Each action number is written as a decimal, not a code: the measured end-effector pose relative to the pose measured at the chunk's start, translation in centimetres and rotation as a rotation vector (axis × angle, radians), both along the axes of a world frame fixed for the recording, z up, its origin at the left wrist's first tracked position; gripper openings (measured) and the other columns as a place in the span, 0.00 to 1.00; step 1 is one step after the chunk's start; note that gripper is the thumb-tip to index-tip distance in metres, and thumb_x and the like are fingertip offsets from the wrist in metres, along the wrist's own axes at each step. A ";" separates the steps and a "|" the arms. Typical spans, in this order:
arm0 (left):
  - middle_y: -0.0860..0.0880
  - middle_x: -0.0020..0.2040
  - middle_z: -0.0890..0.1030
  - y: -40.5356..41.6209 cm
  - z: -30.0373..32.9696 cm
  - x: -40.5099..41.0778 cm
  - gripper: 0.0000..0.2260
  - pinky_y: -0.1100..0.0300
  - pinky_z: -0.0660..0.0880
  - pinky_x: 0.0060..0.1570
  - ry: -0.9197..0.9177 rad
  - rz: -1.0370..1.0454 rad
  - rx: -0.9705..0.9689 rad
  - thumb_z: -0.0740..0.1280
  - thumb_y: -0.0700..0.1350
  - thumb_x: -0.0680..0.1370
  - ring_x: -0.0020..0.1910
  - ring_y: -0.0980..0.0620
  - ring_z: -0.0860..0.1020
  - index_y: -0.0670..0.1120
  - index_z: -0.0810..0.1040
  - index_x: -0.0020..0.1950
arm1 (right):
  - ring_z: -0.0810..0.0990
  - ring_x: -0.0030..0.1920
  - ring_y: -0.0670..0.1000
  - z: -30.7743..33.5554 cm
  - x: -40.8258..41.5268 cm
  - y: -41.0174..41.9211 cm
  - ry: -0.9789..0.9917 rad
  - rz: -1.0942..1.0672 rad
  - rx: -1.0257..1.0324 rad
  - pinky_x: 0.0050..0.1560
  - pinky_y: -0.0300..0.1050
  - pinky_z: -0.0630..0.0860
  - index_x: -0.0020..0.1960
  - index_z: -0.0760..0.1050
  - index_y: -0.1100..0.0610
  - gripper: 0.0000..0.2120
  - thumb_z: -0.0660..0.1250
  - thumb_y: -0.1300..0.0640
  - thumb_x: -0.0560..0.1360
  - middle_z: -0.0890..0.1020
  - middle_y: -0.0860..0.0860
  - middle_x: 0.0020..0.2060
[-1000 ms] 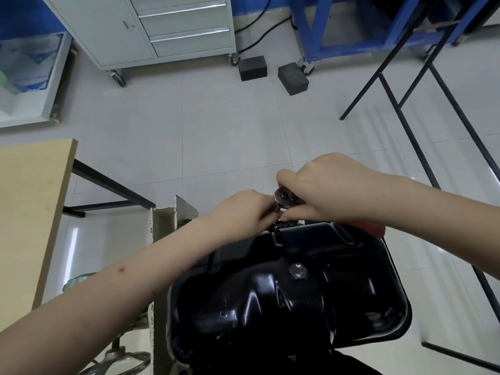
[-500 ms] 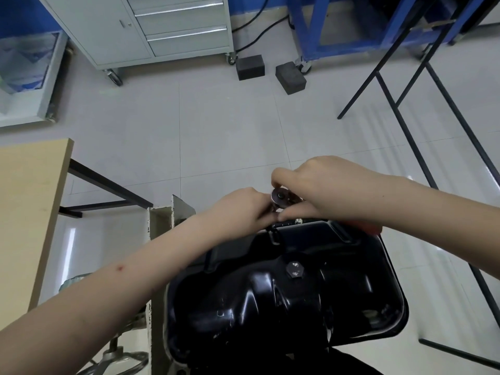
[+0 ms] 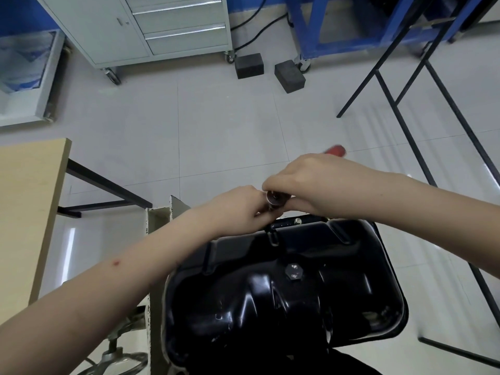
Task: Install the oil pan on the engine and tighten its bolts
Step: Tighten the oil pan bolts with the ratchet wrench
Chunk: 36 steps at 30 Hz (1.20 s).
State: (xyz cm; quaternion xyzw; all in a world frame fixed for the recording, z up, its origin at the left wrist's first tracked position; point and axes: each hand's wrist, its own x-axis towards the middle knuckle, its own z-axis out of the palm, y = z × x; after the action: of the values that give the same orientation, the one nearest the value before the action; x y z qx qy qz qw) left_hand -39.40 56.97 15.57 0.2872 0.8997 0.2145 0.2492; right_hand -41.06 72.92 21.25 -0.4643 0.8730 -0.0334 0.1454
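Note:
The black oil pan [image 3: 270,307] lies on the engine right below me, with a hex drain plug [image 3: 294,272] on its top. Both hands meet over the pan's far flange. My right hand [image 3: 311,182] grips a ratchet wrench; its round steel head [image 3: 276,203] shows between the hands and its red handle tip [image 3: 336,150] sticks out beyond my knuckles. My left hand [image 3: 243,209] has its fingers curled at the ratchet head, steadying it. One flange bolt [image 3: 298,220] is visible just right of the ratchet. The bolt under the socket is hidden.
A cream engine-stand post [image 3: 159,220] rises left of the pan, with a metal handwheel [image 3: 119,358] below it. A wooden table [image 3: 24,212] stands at the left. Black stand legs [image 3: 405,125] cross the floor on the right. A grey drawer cabinet [image 3: 162,28] and two black blocks [image 3: 270,69] are farther off.
The ratchet's red handle has swung from the near right side, over the pan's corner, round to the far side of my right hand. My left hand stays at the ratchet head.

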 end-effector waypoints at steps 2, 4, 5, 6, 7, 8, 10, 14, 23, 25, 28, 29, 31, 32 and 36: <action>0.50 0.25 0.67 0.0 0.1 0.2 0.14 0.59 0.56 0.31 0.039 0.056 -0.028 0.58 0.51 0.79 0.31 0.46 0.67 0.44 0.69 0.37 | 0.76 0.47 0.55 -0.1 0.1 0.0 0.029 -0.061 0.033 0.40 0.46 0.68 0.57 0.68 0.55 0.13 0.58 0.48 0.77 0.78 0.51 0.46; 0.46 0.27 0.70 0.1 -0.1 0.3 0.17 0.58 0.54 0.30 0.100 0.072 -0.093 0.56 0.52 0.79 0.31 0.46 0.66 0.42 0.70 0.38 | 0.76 0.46 0.55 -0.1 0.2 -0.1 0.055 -0.092 0.052 0.37 0.44 0.64 0.56 0.67 0.54 0.13 0.57 0.46 0.78 0.79 0.51 0.46; 0.43 0.28 0.71 0.1 -0.3 0.3 0.18 0.58 0.53 0.30 0.119 0.078 -0.108 0.56 0.52 0.79 0.31 0.46 0.66 0.41 0.68 0.36 | 0.76 0.46 0.56 -0.1 0.3 -0.2 0.074 -0.103 0.052 0.37 0.44 0.64 0.56 0.67 0.54 0.14 0.56 0.45 0.78 0.79 0.51 0.47; 0.43 0.30 0.72 0.1 -0.3 0.4 0.18 0.57 0.53 0.30 0.126 0.088 -0.099 0.56 0.50 0.80 0.31 0.46 0.65 0.42 0.63 0.33 | 0.77 0.46 0.56 -0.1 0.5 -0.3 0.096 -0.117 0.052 0.37 0.44 0.64 0.55 0.66 0.55 0.14 0.55 0.44 0.78 0.79 0.52 0.47; 0.45 0.31 0.73 0.1 -0.3 0.4 0.19 0.57 0.53 0.30 0.129 0.095 -0.085 0.56 0.48 0.80 0.31 0.45 0.66 0.43 0.60 0.30 | 0.76 0.44 0.56 0.0 0.7 -0.4 0.114 -0.139 0.051 0.36 0.44 0.63 0.53 0.66 0.55 0.15 0.54 0.44 0.78 0.79 0.52 0.47; 0.45 0.32 0.73 0.2 -0.3 0.5 0.19 0.57 0.53 0.30 0.130 0.099 -0.076 0.57 0.47 0.80 0.32 0.43 0.68 0.44 0.58 0.30 | 0.74 0.41 0.57 0.1 0.9 -0.6 0.120 -0.172 0.054 0.33 0.44 0.62 0.50 0.65 0.55 0.15 0.54 0.43 0.78 0.78 0.52 0.45; 0.39 0.35 0.76 0.3 -0.4 0.5 0.15 0.58 0.53 0.30 0.136 0.106 -0.069 0.57 0.45 0.79 0.36 0.39 0.73 0.43 0.59 0.34 | 0.68 0.36 0.55 0.2 1.3 -1.1 0.114 -0.255 0.068 0.28 0.44 0.56 0.45 0.61 0.55 0.16 0.55 0.42 0.77 0.74 0.52 0.38; 0.36 0.40 0.78 0.4 -0.3 0.6 0.09 0.58 0.53 0.30 0.154 0.092 -0.107 0.56 0.44 0.79 0.40 0.38 0.75 0.44 0.65 0.38 | 0.66 0.34 0.54 0.1 1.8 -1.3 0.135 -0.272 0.071 0.26 0.42 0.53 0.45 0.59 0.54 0.15 0.55 0.43 0.77 0.73 0.51 0.35; 0.39 0.41 0.78 0.3 -0.1 0.1 0.14 0.57 0.63 0.37 0.002 -0.016 -0.079 0.55 0.46 0.80 0.38 0.42 0.72 0.36 0.73 0.46 | 0.72 0.49 0.52 0.7 0.0 -0.2 0.086 0.012 0.069 0.46 0.46 0.68 0.54 0.68 0.54 0.07 0.58 0.54 0.77 0.75 0.49 0.46; 0.42 0.32 0.74 0.3 0.0 0.3 0.14 0.60 0.55 0.32 0.025 0.024 -0.090 0.56 0.48 0.80 0.33 0.46 0.66 0.40 0.69 0.40 | 0.72 0.44 0.53 0.7 0.0 -0.2 0.084 -0.047 0.091 0.38 0.45 0.65 0.50 0.66 0.54 0.09 0.58 0.49 0.77 0.76 0.50 0.44; 0.48 0.28 0.72 0.1 0.1 0.2 0.13 0.59 0.54 0.31 0.070 0.092 -0.076 0.58 0.49 0.79 0.29 0.50 0.63 0.45 0.66 0.37 | 0.65 0.35 0.53 0.6 0.5 -0.8 0.078 -0.144 0.146 0.29 0.44 0.56 0.44 0.57 0.54 0.18 0.56 0.40 0.76 0.73 0.49 0.37; 0.45 0.31 0.74 0.1 0.1 0.1 0.12 0.59 0.54 0.31 0.088 0.103 -0.085 0.58 0.48 0.79 0.30 0.49 0.63 0.44 0.68 0.38 | 0.63 0.34 0.53 0.4 0.7 -0.9 0.079 -0.174 0.138 0.27 0.44 0.55 0.44 0.57 0.54 0.19 0.56 0.39 0.76 0.70 0.47 0.34; 0.38 0.36 0.76 0.0 0.2 0.1 0.12 0.59 0.54 0.31 0.091 0.111 -0.073 0.58 0.45 0.79 0.31 0.48 0.63 0.40 0.71 0.40 | 0.63 0.34 0.53 0.0 0.9 -1.1 0.077 -0.194 0.112 0.26 0.43 0.54 0.45 0.56 0.54 0.18 0.56 0.40 0.76 0.70 0.47 0.34; 0.37 0.36 0.77 -0.1 0.4 0.1 0.11 0.60 0.54 0.31 0.074 0.104 -0.044 0.58 0.44 0.79 0.30 0.48 0.63 0.39 0.71 0.40 | 0.65 0.35 0.54 0.0 0.8 -1.1 0.070 -0.182 0.104 0.27 0.44 0.56 0.45 0.56 0.53 0.16 0.56 0.41 0.76 0.72 0.49 0.34; 0.37 0.37 0.76 0.1 0.6 0.2 0.13 0.60 0.58 0.33 0.007 0.041 -0.012 0.57 0.44 0.80 0.31 0.46 0.69 0.38 0.71 0.40 | 0.73 0.45 0.53 0.4 -0.2 -0.2 0.000 -0.072 0.076 0.34 0.45 0.64 0.49 0.64 0.50 0.06 0.60 0.50 0.77 0.71 0.48 0.40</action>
State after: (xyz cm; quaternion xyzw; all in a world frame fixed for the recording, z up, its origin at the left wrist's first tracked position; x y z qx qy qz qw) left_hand -39.21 57.11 16.14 0.2679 0.9074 0.2132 0.2435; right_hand -41.24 72.74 21.68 -0.4269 0.8897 -0.0055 0.1618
